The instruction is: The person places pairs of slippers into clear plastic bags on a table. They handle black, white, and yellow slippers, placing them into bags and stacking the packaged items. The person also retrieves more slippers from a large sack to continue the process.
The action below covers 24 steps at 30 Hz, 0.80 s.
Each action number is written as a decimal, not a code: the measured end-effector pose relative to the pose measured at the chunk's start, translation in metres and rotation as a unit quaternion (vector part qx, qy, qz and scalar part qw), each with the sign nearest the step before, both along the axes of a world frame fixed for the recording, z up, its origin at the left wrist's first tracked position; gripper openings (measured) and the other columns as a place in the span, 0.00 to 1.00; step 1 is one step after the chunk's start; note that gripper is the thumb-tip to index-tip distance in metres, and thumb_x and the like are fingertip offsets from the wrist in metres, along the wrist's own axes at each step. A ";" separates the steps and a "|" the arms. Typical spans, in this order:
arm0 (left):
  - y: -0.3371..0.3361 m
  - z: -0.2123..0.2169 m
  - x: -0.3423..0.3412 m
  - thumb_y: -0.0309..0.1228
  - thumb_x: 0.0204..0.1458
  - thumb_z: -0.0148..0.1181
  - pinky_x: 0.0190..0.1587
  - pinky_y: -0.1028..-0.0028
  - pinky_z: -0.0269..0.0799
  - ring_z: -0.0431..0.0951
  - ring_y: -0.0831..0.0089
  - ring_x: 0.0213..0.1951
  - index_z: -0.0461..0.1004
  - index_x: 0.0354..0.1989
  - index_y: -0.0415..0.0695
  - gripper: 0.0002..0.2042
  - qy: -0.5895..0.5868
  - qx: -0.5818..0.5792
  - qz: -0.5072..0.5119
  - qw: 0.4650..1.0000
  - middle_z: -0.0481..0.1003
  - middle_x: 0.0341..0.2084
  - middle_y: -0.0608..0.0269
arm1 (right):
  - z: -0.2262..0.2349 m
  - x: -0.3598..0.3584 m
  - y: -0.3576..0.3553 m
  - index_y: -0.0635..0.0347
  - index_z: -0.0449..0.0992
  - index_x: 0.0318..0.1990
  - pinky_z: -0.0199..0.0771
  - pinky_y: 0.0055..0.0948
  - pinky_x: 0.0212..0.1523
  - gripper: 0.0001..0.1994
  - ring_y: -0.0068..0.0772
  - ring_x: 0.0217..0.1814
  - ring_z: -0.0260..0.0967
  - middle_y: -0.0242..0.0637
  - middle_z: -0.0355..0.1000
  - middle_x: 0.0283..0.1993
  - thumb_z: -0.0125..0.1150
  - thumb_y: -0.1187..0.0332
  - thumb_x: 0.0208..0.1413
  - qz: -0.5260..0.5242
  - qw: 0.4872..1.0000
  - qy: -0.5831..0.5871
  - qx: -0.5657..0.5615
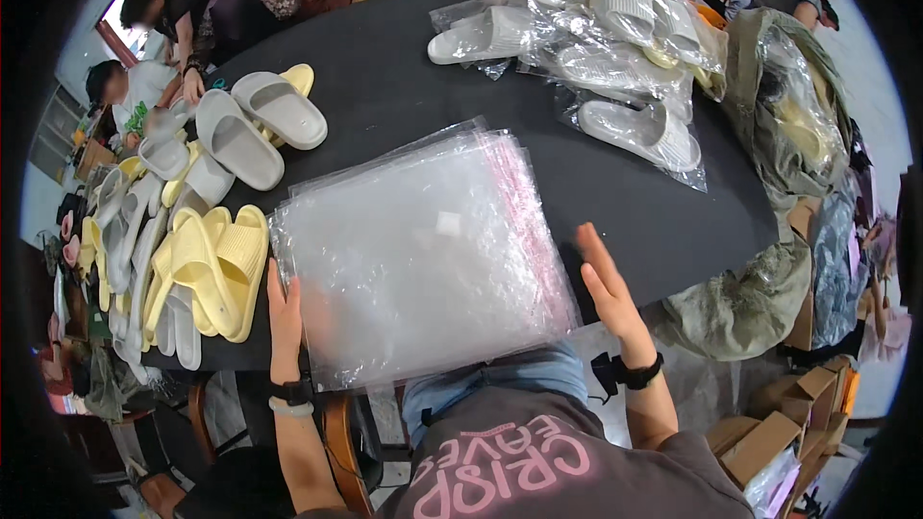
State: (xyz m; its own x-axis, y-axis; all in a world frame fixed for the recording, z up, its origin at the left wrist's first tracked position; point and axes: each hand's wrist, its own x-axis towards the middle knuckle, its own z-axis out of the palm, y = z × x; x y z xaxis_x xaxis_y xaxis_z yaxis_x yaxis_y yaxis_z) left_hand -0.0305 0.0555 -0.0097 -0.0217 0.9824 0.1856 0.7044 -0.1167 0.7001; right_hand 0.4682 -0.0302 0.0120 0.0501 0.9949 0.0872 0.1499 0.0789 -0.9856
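A thick stack of clear plastic bags point(404, 259) with pinkish strips along the right edge lies at the near edge of a black table and slightly overhangs it. My left hand point(286, 312) is upright against the stack's left side, fingers stretched out. Part of that hand is blurred at the plastic, so its exact contact is hard to tell. Just off the stack's right edge, my right hand point(613, 293) is held up with fingers extended, holding nothing. Both wrists wear dark bands.
Loose grey slippers point(240, 139) and yellow slippers point(216, 274) pile up on the left. Bagged slippers point(625, 58) heap at the far right, beside a green sack point(750, 298). Cardboard boxes point(784, 423) stand on the floor at right. Other people sit beyond the table.
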 end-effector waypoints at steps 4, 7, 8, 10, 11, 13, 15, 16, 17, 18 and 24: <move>0.001 0.002 0.002 0.39 0.67 0.47 0.73 0.65 0.41 0.45 0.59 0.74 0.41 0.72 0.32 0.34 -0.201 -0.096 -0.021 0.975 0.43 0.73 0.45 | 0.004 -0.017 0.020 0.68 0.47 0.73 0.38 0.35 0.75 0.30 0.39 0.79 0.39 0.48 0.44 0.77 0.44 0.62 0.70 0.078 0.996 -0.025 -0.039; 0.016 0.011 0.012 0.37 0.67 0.46 0.73 0.65 0.39 0.42 0.57 0.74 0.37 0.72 0.31 0.35 -0.079 -0.119 -0.056 0.988 0.41 0.73 0.43 | -0.002 -0.023 0.030 0.70 0.45 0.72 0.35 0.39 0.76 0.34 0.48 0.80 0.35 0.55 0.39 0.77 0.46 0.57 0.69 0.095 0.983 -0.154 0.000; 0.019 0.012 0.014 0.37 0.67 0.46 0.73 0.65 0.38 0.41 0.57 0.74 0.37 0.72 0.31 0.35 -0.051 -0.121 -0.064 0.989 0.40 0.73 0.43 | -0.007 -0.023 0.032 0.70 0.45 0.72 0.34 0.40 0.76 0.34 0.49 0.80 0.34 0.55 0.39 0.77 0.46 0.56 0.68 0.092 0.980 -0.174 0.010; 0.008 0.024 0.019 0.36 0.65 0.46 0.74 0.64 0.34 0.39 0.56 0.75 0.35 0.72 0.31 0.36 -0.069 -0.124 -0.051 0.988 0.38 0.74 0.42 | 0.006 -0.015 0.035 0.68 0.47 0.72 0.37 0.40 0.76 0.33 0.50 0.80 0.36 0.56 0.40 0.77 0.47 0.57 0.68 0.079 0.974 -0.211 0.006; 0.002 0.026 0.021 0.35 0.65 0.47 0.74 0.64 0.35 0.39 0.55 0.75 0.35 0.72 0.32 0.36 -0.037 -0.097 -0.042 0.994 0.38 0.74 0.43 | 0.011 -0.004 0.037 0.68 0.48 0.72 0.38 0.40 0.76 0.33 0.50 0.80 0.36 0.56 0.41 0.77 0.47 0.57 0.68 0.062 0.972 -0.228 0.012; -0.016 0.036 0.027 0.36 0.64 0.47 0.73 0.61 0.35 0.40 0.53 0.74 0.36 0.73 0.34 0.36 0.041 -0.065 -0.034 0.996 0.39 0.74 0.44 | 0.019 0.027 0.045 0.66 0.51 0.71 0.43 0.40 0.75 0.32 0.50 0.79 0.40 0.56 0.44 0.76 0.51 0.58 0.67 0.019 0.960 -0.272 0.059; -0.042 0.049 0.031 0.38 0.64 0.47 0.73 0.53 0.34 0.43 0.49 0.73 0.44 0.73 0.37 0.33 0.153 -0.019 -0.072 0.986 0.42 0.73 0.44 | 0.032 0.069 0.069 0.64 0.63 0.65 0.51 0.44 0.72 0.26 0.51 0.74 0.50 0.51 0.60 0.68 0.55 0.63 0.63 -0.040 0.908 -0.393 0.139; -0.052 0.056 0.033 0.38 0.64 0.47 0.73 0.51 0.34 0.43 0.49 0.73 0.47 0.72 0.37 0.32 0.192 -0.023 -0.101 0.976 0.43 0.73 0.44 | 0.045 0.088 0.082 0.62 0.68 0.62 0.54 0.46 0.70 0.23 0.51 0.72 0.54 0.48 0.65 0.65 0.57 0.65 0.61 -0.057 0.875 -0.454 0.157; -0.063 0.063 0.038 0.39 0.63 0.47 0.72 0.50 0.34 0.44 0.49 0.73 0.50 0.71 0.37 0.31 0.232 -0.028 -0.132 0.963 0.45 0.72 0.44 | 0.051 0.108 0.097 0.60 0.71 0.59 0.56 0.46 0.69 0.20 0.48 0.71 0.56 0.44 0.68 0.62 0.57 0.67 0.58 -0.084 0.838 -0.523 0.130; -0.069 0.067 0.046 0.39 0.63 0.47 0.72 0.49 0.34 0.45 0.48 0.73 0.52 0.70 0.37 0.30 0.271 -0.032 -0.162 0.948 0.46 0.72 0.43 | 0.054 0.129 0.111 0.57 0.74 0.55 0.57 0.46 0.68 0.18 0.45 0.70 0.58 0.39 0.71 0.59 0.58 0.68 0.56 -0.110 0.795 -0.588 0.102; -0.079 0.043 0.072 0.37 0.62 0.48 0.72 0.50 0.35 0.46 0.48 0.73 0.58 0.69 0.41 0.28 0.293 -0.024 -0.138 0.946 0.52 0.71 0.47 | 0.056 0.204 0.168 0.49 0.79 0.44 0.58 0.40 0.69 0.11 0.33 0.64 0.64 0.28 0.75 0.52 0.58 0.69 0.53 -0.014 0.563 -0.818 0.117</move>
State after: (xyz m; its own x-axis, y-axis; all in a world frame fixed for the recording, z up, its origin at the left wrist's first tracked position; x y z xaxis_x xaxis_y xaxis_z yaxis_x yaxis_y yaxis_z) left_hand 0.0412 -0.0233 0.0333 0.3293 0.9433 0.0425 0.9203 -0.3307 0.2089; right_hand 0.6721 0.1382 0.0678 -0.2723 0.9476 0.1668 0.8461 0.1533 0.5105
